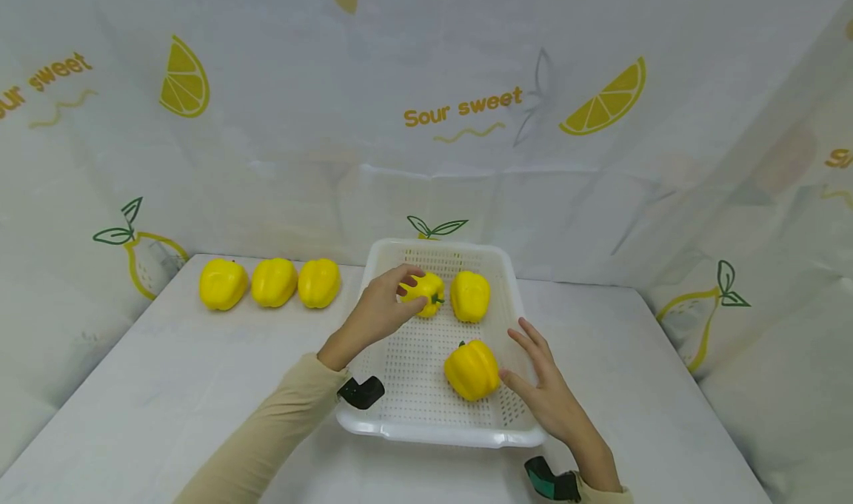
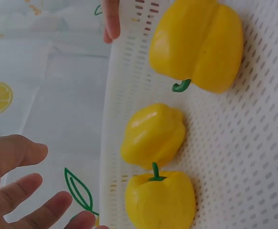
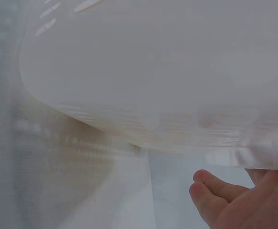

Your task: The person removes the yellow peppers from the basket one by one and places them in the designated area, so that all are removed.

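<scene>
A white perforated plastic basket [image 1: 400, 385] holds three yellow bell peppers with green stems. Above its left side hovers my left hand [image 1: 383, 308], fingers spread and slightly bent. It partly covers the back-left bell pepper [image 1: 433, 289] in the head view; in the left wrist view a gap separates the fingers from the peppers. Beside that pepper sits the back-right one [image 1: 470, 297]. At the right rim is my right hand [image 1: 553, 397], its thumb by the front bell pepper [image 1: 472, 371] and its fingers outside the wall, gripping nothing. Whether the thumb touches the rim, I cannot tell.
Three more yellow bell peppers stand in a row left of the basket: a left one [image 1: 223, 284], a middle one [image 1: 274, 282] and a right one [image 1: 319, 283]. A white table [image 1: 266, 363] carries everything. Behind hangs a lemon-printed sheet [image 1: 286, 119].
</scene>
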### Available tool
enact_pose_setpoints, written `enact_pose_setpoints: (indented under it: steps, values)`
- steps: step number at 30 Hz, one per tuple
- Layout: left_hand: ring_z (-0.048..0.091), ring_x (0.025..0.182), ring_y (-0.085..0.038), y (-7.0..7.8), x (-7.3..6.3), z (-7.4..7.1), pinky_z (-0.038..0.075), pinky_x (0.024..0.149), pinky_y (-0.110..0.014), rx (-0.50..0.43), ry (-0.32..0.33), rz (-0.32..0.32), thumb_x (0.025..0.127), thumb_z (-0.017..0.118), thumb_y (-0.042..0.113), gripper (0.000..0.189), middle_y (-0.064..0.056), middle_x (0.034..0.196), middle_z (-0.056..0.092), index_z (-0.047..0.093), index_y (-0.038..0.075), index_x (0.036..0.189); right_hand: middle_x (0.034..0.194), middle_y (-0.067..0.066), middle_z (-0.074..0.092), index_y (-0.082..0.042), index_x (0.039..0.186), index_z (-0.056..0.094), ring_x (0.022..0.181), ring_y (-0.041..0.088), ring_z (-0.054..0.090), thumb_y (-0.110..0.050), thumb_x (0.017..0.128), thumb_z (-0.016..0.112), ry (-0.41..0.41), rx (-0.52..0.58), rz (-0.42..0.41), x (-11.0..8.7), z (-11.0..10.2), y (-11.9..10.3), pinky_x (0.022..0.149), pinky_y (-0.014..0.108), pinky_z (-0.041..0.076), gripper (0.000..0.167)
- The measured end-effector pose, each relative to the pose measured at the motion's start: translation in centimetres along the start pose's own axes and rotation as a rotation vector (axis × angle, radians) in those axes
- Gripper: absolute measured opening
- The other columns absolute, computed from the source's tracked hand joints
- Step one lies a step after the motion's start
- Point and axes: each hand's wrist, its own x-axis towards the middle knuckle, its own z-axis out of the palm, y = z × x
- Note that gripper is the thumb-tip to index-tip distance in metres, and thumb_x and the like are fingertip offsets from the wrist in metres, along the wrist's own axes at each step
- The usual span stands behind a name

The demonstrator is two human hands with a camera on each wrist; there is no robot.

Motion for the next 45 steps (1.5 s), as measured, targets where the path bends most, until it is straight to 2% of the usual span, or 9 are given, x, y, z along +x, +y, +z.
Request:
enact_pose_setpoints:
  steps: [8, 16, 21, 25, 35, 38, 45]
  values:
    - [0.062, 0.108, -0.034, 0.1, 0.4, 1.7, 0.054, 0.094, -0.046, -0.004, -0.021, 0.004, 0.091, 0.069, 0.016, 0.039, -0.019, 0.123, 0.065, 0.060, 0.007, 0.128, 0.166, 0.018, 0.007, -0.001, 0.151, 0.035, 0.149, 0.052, 0.008, -0.021, 0.095, 0.062, 0.001, 0.001, -0.002, 0.0, 0.1, 0.0, 0.107, 0.079, 0.014, 0.065]
    - [0.063, 0.104, -0.034, 0.4, 0.7, 2.6, 0.054, 0.091, -0.043, 0.003, -0.058, 0.003, 0.092, 0.067, 0.018, 0.036, -0.016, 0.119, 0.066, 0.061, 0.009, 0.127, 0.165, 0.018, 0.007, -0.001, 0.151, 0.035, 0.149, 0.052, 0.007, -0.021, 0.095, 0.062, 0.001, 0.000, -0.005, 0.1, 0.1, 0.1, 0.107, 0.079, 0.014, 0.065]
    - [0.062, 0.107, -0.036, 0.7, 0.8, 3.1, 0.052, 0.092, -0.044, 0.006, -0.132, -0.018, 0.092, 0.064, 0.022, 0.040, -0.017, 0.124, 0.065, 0.060, 0.010, 0.130, 0.166, 0.018, 0.007, -0.002, 0.151, 0.036, 0.149, 0.052, 0.007, -0.021, 0.095, 0.062, 0.000, -0.001, 0.000, 0.1, 0.0, 0.2, 0.107, 0.079, 0.015, 0.064]
    - [0.062, 0.106, -0.033, 0.6, 1.0, 3.6, 0.053, 0.091, -0.042, 0.020, -0.189, -0.018, 0.092, 0.065, 0.024, 0.043, -0.014, 0.124, 0.066, 0.059, 0.010, 0.132, 0.166, 0.017, 0.007, -0.003, 0.151, 0.035, 0.149, 0.052, 0.007, -0.021, 0.095, 0.062, -0.005, 0.004, 0.003, 0.1, 0.0, 0.2, 0.107, 0.079, 0.015, 0.065]
    - [0.062, 0.111, -0.028, 0.1, 1.0, 4.4, 0.054, 0.093, -0.038, 0.042, -0.434, 0.062, 0.093, 0.068, 0.029, 0.050, -0.015, 0.129, 0.062, 0.054, 0.011, 0.138, 0.166, 0.017, 0.007, -0.003, 0.151, 0.035, 0.148, 0.053, 0.009, -0.022, 0.095, 0.062, -0.007, -0.002, -0.005, 0.1, 0.0, 0.2, 0.106, 0.079, 0.016, 0.064]
    - [0.062, 0.112, -0.028, -0.1, 0.9, 4.5, 0.054, 0.094, -0.038, 0.051, -0.479, 0.071, 0.093, 0.067, 0.029, 0.051, -0.014, 0.130, 0.062, 0.053, 0.011, 0.139, 0.166, 0.017, 0.007, -0.003, 0.151, 0.035, 0.148, 0.053, 0.009, -0.022, 0.096, 0.062, -0.009, 0.005, -0.003, 0.1, 0.0, 0.2, 0.106, 0.079, 0.016, 0.064]
    - [0.061, 0.113, -0.023, -0.3, 0.8, 4.8, 0.053, 0.092, -0.032, 0.106, -0.555, 0.044, 0.093, 0.068, 0.032, 0.053, -0.008, 0.131, 0.061, 0.051, 0.017, 0.142, 0.166, 0.018, 0.008, -0.003, 0.151, 0.035, 0.148, 0.053, 0.009, -0.022, 0.096, 0.062, -0.007, 0.003, -0.005, 0.1, 0.0, 0.2, 0.106, 0.080, 0.016, 0.064]
